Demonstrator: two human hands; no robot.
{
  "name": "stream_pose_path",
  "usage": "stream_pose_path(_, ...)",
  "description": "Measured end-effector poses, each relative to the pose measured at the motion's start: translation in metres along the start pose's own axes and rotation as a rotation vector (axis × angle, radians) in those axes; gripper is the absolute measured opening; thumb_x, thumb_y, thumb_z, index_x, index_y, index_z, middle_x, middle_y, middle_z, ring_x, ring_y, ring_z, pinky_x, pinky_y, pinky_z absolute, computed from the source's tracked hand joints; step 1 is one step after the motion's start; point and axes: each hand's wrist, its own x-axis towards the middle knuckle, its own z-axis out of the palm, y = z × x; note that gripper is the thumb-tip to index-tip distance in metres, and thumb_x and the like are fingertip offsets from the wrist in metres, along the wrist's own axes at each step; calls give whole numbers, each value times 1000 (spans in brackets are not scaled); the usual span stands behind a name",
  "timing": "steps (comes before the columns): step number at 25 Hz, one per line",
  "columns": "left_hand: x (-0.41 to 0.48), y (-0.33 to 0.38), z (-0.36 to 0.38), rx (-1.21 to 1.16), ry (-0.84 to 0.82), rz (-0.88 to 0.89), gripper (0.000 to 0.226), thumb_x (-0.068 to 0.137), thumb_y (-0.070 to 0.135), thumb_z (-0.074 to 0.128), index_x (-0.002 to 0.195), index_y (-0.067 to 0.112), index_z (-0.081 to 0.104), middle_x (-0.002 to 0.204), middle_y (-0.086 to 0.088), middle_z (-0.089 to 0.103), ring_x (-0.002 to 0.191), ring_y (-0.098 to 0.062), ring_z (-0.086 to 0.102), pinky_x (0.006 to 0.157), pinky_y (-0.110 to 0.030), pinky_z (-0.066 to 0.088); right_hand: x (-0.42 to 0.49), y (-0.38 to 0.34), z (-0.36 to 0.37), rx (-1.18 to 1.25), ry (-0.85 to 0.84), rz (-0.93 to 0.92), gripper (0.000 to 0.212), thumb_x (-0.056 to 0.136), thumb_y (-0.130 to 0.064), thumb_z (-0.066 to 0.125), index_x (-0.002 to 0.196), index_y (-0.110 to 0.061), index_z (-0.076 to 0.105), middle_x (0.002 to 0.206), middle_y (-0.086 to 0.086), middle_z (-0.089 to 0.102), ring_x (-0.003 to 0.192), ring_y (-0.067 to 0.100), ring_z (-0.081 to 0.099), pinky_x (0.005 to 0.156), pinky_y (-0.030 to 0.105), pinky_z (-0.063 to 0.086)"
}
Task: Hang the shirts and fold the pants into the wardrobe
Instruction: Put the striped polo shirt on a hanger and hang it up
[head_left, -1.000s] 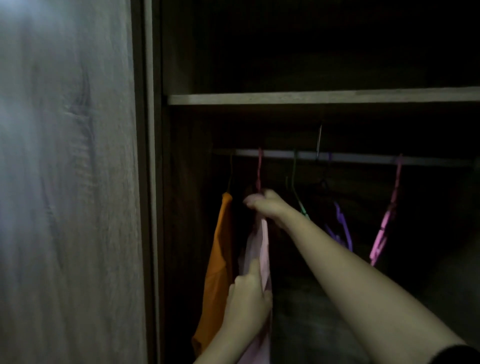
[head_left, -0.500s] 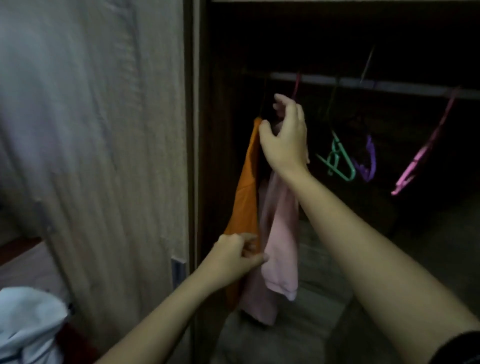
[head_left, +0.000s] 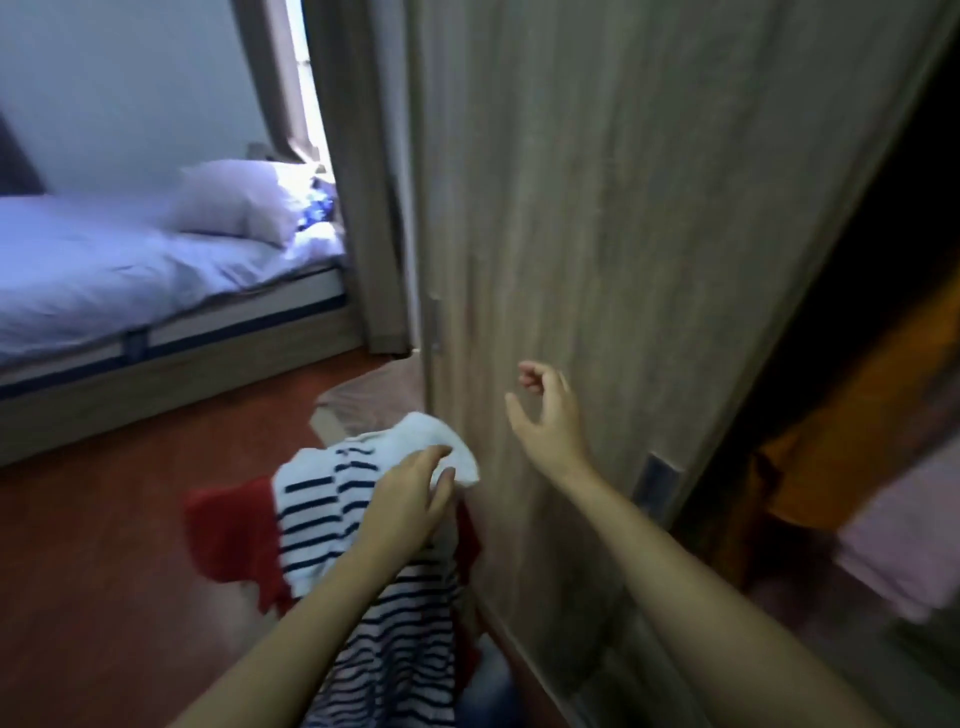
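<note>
Left hand (head_left: 410, 493) lies flat-ish on the striped shirt (head_left: 332, 499), fingers nearly straight; right hand (head_left: 545, 415) hangs loosely curled, empty, by the wardrobe door (head_left: 623, 208).

The wardrobe door (head_left: 623, 234) is standing across the middle and blocking any straight reach ahead, with the right hand (head_left: 545, 415) hovering just in front of it. Right of the door, the wardrobe opening (head_left: 883, 208) is gaping dark, while an orange shirt (head_left: 857, 415) and a pink shirt (head_left: 904, 545) are hanging in the way. Left of the door, the floor (head_left: 104, 519) is offering room, though a striped shirt (head_left: 322, 509) and a red garment (head_left: 228, 525) are crowding the door's foot, and a bed (head_left: 130, 270) is standing beyond.
</note>
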Motion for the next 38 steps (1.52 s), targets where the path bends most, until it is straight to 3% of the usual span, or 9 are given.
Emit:
stream_pose_path(7,-25,-139,-42,387,-186,-202,102,74,75,-5,150,11,14,159,-7,10,146,-25,5,116,-41,14,-7,22,123,-242,-425,357,51,90,-26,55,132,-2,41,133,18,43,121,32,47,99,34,36)
stream_pose_path(14,-32,-171,-27,310,-288,-229,114,61,81,-23,150,13,-3,156,-3,-15,142,-19,-17,117,-41,5,-21,56,138,-312,-257,624,34,93,-28,47,121,-10,44,118,15,59,102,31,57,85,36,45)
stream_pose_path(17,-32,-164,-28,277,-248,-249,102,73,78,-11,151,13,3,159,-7,-2,146,-22,-6,117,-42,8,-19,41,127,-267,-257,380,26,96,-23,42,117,-13,55,114,11,57,96,23,54,77,27,38)
stream_pose_path(20,-18,-125,-42,-2,94,-338,54,98,34,36,144,9,28,150,-12,33,141,-28,26,113,-40,22,-6,12,110,-220,-249,176,23,93,-18,49,109,-21,65,97,3,53,89,21,57,73,26,43)
stream_pose_path(22,9,-89,-63,-168,250,-283,51,95,16,48,143,9,33,147,-8,39,136,-24,36,105,-25,26,4,-15,89,-183,-228,90,24,91,-15,51,106,-23,68,92,1,51,85,17,56,69,20,43)
stream_pose_path(26,72,-20,-111,-241,-92,87,69,79,6,63,142,20,39,157,-3,14,142,-13,19,110,-29,27,16,-78,24,-147,-120,-92,22,90,-14,55,104,-23,69,87,0,52,77,5,53,67,3,37)
stream_pose_path(29,89,32,-124,-90,-327,379,60,71,40,63,129,27,52,151,3,31,134,-9,33,105,-31,33,14,-117,-28,-151,-5,-173,20,89,-13,55,101,-22,69,84,-4,52,75,-2,52,69,2,37)
stream_pose_path(32,74,71,-101,-241,-309,431,40,80,53,59,109,26,57,102,8,63,90,-4,59,76,-23,47,7,-138,-90,-206,124,-178,18,88,-13,55,96,-21,69,86,-1,56,76,3,54,72,4,37)
stream_pose_path(38,65,110,-42,-140,-196,465,15,86,20,64,85,12,51,66,10,49,60,-3,48,63,-28,33,-23,-142,-210,-409,337,-100,18,88,-12,54,96,-19,68,91,2,58,82,8,54,70,0,33)
